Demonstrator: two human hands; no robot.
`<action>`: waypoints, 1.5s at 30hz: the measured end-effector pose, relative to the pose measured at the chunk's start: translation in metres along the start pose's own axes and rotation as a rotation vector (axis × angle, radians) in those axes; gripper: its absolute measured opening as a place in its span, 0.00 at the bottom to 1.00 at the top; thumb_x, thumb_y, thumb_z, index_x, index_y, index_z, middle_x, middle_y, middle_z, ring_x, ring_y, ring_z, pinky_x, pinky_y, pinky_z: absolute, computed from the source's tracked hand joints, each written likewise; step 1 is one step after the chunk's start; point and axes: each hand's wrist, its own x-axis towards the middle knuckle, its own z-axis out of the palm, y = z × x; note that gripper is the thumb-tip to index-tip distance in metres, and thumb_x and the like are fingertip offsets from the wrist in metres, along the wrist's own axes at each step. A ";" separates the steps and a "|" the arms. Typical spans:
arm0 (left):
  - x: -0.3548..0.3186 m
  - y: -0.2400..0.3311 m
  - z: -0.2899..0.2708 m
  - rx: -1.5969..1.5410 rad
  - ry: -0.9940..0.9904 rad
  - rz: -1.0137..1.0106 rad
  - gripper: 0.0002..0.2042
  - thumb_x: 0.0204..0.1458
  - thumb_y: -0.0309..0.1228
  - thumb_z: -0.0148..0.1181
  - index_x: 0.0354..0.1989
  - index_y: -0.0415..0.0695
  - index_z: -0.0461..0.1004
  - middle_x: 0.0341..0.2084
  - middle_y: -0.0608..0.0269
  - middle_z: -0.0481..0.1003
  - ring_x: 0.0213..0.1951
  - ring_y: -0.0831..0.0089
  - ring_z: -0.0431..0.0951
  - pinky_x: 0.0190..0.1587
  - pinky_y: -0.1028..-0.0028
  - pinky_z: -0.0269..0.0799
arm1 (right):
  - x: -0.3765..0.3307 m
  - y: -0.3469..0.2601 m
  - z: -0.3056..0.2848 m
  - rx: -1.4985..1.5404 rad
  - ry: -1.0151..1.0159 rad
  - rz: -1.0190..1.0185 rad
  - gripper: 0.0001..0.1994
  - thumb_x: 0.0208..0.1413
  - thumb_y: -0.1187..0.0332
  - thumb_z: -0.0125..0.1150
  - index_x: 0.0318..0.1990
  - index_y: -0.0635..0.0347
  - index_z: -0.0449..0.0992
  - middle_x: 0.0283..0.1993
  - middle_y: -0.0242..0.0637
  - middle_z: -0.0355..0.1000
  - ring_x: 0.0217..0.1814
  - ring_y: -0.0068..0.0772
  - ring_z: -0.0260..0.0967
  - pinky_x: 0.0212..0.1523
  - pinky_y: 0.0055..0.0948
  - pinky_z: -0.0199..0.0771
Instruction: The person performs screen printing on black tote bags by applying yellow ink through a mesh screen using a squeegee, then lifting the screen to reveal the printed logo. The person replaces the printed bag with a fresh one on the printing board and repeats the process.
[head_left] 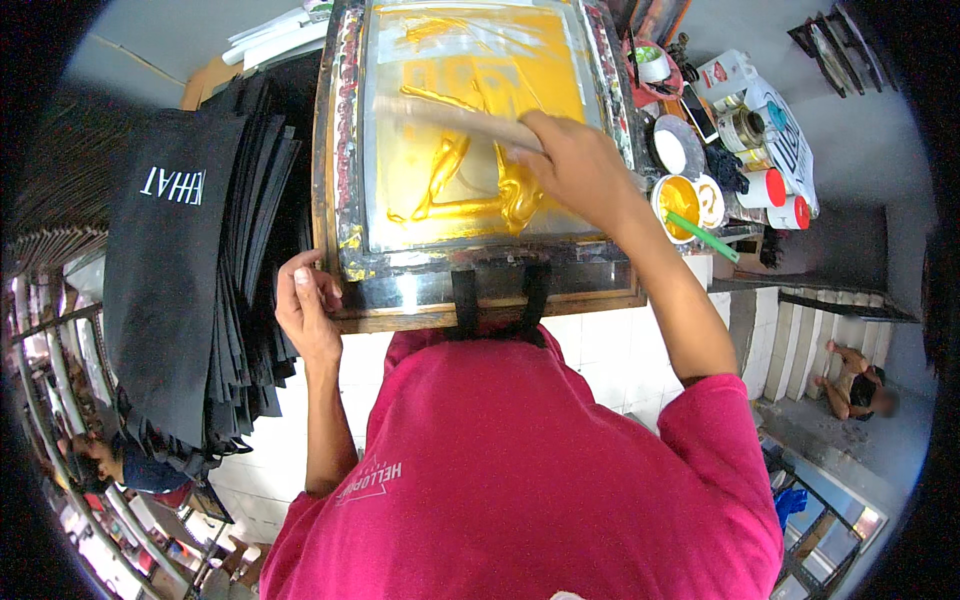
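Note:
My right hand (580,165) grips the wooden bar of a squeegee (470,124), which is slanted over a framed printing screen (420,215). The squeegee's far end is smeared by motion. Thick golden-yellow ink (455,208) lies in streaks and ridges across the mesh, heaviest near the lower right. My left hand (310,305) is at the near left corner, its fingers bent around the wooden edge of the printing table (385,324). Two black straps (466,300) hang over the table's near edge, in front of my body.
Black printed fabric pieces (170,270) hang in a thick stack at the left. On the right stand an ink tub (676,205) with a green spatula (705,237), a phone (698,112) and red-lidded containers (768,188). Two people (150,470) are farther off, one at each side.

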 end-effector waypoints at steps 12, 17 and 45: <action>0.011 0.033 0.010 -0.051 0.076 0.094 0.18 0.69 0.41 0.45 0.47 0.38 0.75 0.19 0.68 0.70 0.20 0.83 0.67 0.22 0.81 0.60 | -0.074 -0.034 0.038 -0.156 -0.036 -0.254 0.12 0.51 0.70 0.54 0.43 0.64 0.69 0.42 0.46 0.74 0.46 0.46 0.74 0.45 0.40 0.77; 0.021 0.038 0.010 -0.019 0.093 0.122 0.18 0.69 0.41 0.45 0.47 0.38 0.75 0.18 0.68 0.69 0.20 0.82 0.67 0.22 0.81 0.60 | -0.030 0.000 0.049 -0.188 -0.020 -0.242 0.11 0.51 0.71 0.54 0.43 0.63 0.69 0.44 0.46 0.74 0.47 0.47 0.74 0.48 0.40 0.77; 0.316 0.055 0.160 0.710 -0.511 0.496 0.18 0.51 0.38 0.64 0.47 0.42 0.80 0.39 0.45 0.80 0.43 0.49 0.80 0.49 0.58 0.74 | 0.165 0.141 0.017 -0.322 -0.023 0.165 0.34 0.48 0.29 0.58 0.36 0.56 0.83 0.32 0.48 0.79 0.36 0.52 0.79 0.39 0.48 0.78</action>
